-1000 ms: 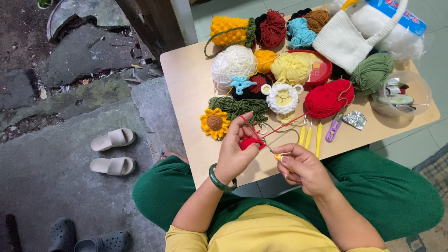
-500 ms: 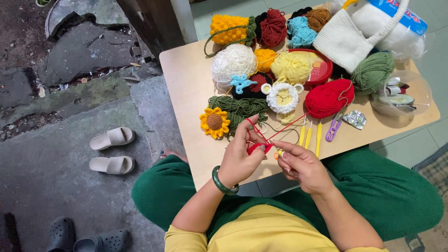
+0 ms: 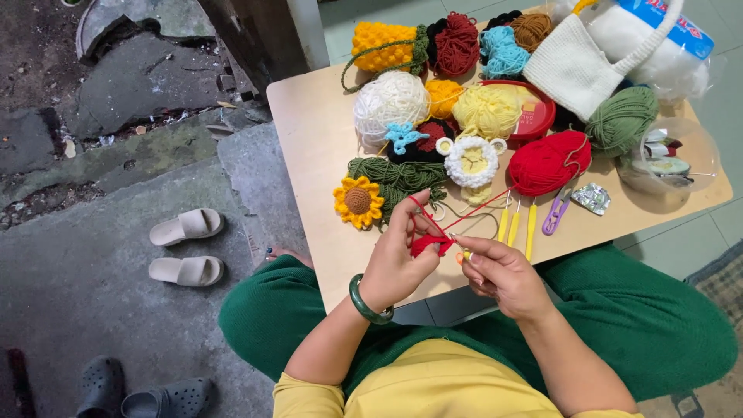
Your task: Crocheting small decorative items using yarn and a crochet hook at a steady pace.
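**Crochet in hand at the near table edge**

We see the left hand (image 3: 398,259) raised over the near edge of the table (image 3: 309,139), fingers curled and pinching a small red crochet piece (image 3: 430,244). A red strand (image 3: 480,210) loops over its index finger and runs far and right to the red yarn ball (image 3: 549,161). The right hand (image 3: 503,275) sits just right of the piece, fingers closed narrowly on a crochet hook (image 3: 462,254) whose tip meets the red work; only a short part of the hook shows. A green bangle (image 3: 367,303) circles the left wrist.

Just beyond the hands lie a crocheted sunflower (image 3: 358,201), dark green yarn (image 3: 398,176) and three yellow-handled hooks (image 3: 517,224). A purple snipper (image 3: 556,213) lies right of these. Further off, a white yarn ball (image 3: 389,104) and a white knitted bag (image 3: 576,66) rest on the table. Pale slippers (image 3: 186,248) stand on the ground at left.
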